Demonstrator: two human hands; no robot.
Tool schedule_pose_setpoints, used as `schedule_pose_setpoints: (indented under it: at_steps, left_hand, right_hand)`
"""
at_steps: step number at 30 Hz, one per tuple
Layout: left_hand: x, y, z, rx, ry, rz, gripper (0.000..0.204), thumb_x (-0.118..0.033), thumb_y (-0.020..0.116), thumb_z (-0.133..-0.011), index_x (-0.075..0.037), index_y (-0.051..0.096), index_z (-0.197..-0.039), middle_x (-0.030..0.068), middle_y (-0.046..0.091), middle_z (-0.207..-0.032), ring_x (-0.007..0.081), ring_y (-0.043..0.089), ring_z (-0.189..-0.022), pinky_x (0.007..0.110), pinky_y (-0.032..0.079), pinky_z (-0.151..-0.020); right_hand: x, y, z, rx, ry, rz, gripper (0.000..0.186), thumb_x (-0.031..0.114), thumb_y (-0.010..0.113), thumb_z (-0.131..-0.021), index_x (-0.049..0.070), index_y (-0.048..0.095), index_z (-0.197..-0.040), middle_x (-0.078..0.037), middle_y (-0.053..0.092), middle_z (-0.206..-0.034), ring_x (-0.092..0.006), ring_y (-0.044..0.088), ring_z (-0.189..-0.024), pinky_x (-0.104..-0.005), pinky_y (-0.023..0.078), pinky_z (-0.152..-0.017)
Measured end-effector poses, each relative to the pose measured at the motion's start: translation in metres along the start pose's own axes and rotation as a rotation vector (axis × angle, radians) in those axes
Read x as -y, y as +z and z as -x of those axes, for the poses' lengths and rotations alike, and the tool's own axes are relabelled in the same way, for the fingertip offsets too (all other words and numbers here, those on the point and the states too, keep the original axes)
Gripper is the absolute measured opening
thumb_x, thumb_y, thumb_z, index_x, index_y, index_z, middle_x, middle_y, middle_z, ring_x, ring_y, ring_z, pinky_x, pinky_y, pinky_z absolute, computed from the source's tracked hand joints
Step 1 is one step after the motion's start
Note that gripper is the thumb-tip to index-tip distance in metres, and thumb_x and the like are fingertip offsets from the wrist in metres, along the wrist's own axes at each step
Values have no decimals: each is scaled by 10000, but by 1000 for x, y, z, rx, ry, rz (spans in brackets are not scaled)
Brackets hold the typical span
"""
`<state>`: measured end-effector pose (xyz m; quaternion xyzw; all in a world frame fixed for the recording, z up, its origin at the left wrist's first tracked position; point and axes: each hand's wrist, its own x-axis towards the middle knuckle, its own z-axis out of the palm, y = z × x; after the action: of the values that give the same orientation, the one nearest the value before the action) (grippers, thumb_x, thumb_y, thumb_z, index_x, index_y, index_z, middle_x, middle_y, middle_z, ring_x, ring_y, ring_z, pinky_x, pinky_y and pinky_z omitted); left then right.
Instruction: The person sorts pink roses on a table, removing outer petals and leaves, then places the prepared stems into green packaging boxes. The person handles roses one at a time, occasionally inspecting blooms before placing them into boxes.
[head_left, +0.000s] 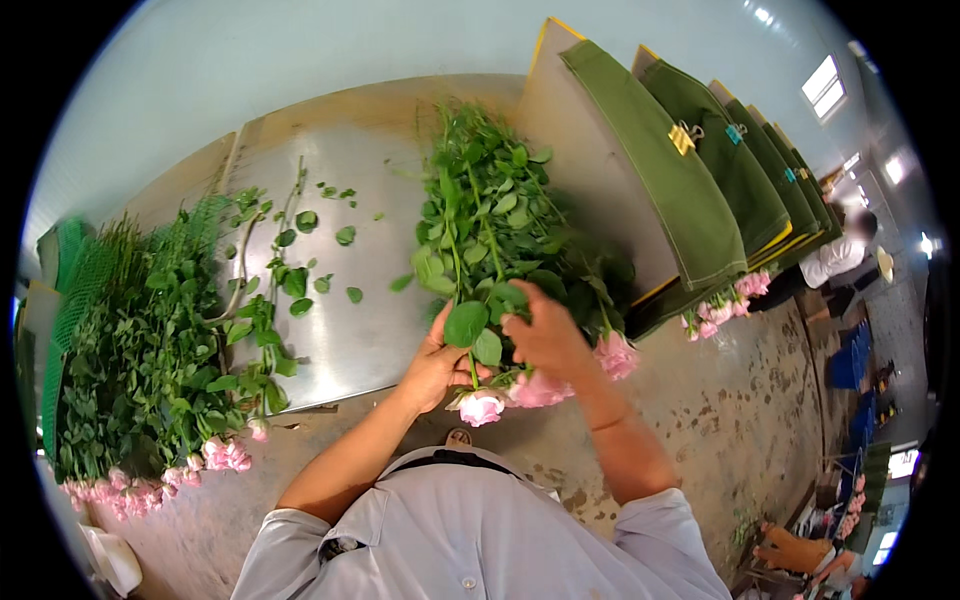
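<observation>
My left hand [437,368] is closed on the stem of a pink rose [481,407], just behind its bloom. Its leafy stem points away over a pile of long rose stems [480,200] on the metal table. Among the leaves to its right, my right hand [548,338] has its fingers curled in; what they grip is hidden by the hand and foliage. Below and beside this hand, more pink blooms [615,355] hang past the table's near edge.
At left, a large heap of roses [150,350] lies against green netting [68,300]. Loose leaves [345,235] and stems are scattered over the metal table [375,290]. Clipped green cloth-covered boards [660,160] stand at right. A person [840,262] is farther off.
</observation>
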<state>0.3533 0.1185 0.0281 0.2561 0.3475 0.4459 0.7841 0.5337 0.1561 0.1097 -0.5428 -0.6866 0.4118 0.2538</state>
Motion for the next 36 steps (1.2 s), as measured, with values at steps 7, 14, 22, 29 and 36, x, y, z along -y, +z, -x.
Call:
schedule_pose_setpoints:
  at_steps: [7, 14, 22, 29, 36]
  left_hand:
    - [56, -11, -48, -237, -156, -368, 519, -208, 441, -955, -244, 245, -1434, 53, 615, -990, 142, 628, -673, 297, 533, -561]
    - [52, -33, -56, -145, 148, -874, 428, -231, 591, -824, -53, 491, -1200, 132, 645, -965, 240, 638, -857, 323, 504, -737]
    - [29, -43, -58, -113, 243, -1585, 517, -274, 638, -725, -63, 549, -1188, 191, 611, -1100, 374, 592, -975, 410, 499, -801]
    - [-34, -92, 52, -329, 504, -1313, 401, -165, 633, -730, -25, 579, -1102, 204, 589, -1013, 362, 586, -880, 405, 480, -802]
    - [-89, -221, 186, -992, 269, -1725, 469, -184, 677, -697, -67, 561, -1136, 166, 612, -973, 327, 588, -921, 429, 476, -772]
  right_hand:
    - [-55, 29, 7, -58, -58, 186, 480, 171, 597, -821, -23, 470, -1242, -299, 611, -958, -431, 608, -874, -445, 488, -759]
    - [13, -79, 30, -316, -163, 47, 305, 199, 603, -868, 55, 576, -1136, -96, 645, -767, -204, 620, -634, -310, 485, -589]
    - [-33, -80, 18, -261, -20, 566, 428, 200, 626, -788, 141, 534, -1202, -137, 632, -828, -294, 612, -740, -417, 487, -699]
    - [-5, -90, 31, -303, 57, 557, 425, 83, 585, -801, 86, 528, -1223, -94, 574, -748, -185, 538, -647, -338, 448, -615]
    - [50, 41, 7, -382, -170, 157, 266, 155, 576, -888, 37, 580, -1126, -73, 622, -910, -171, 579, -779, -296, 486, -704]
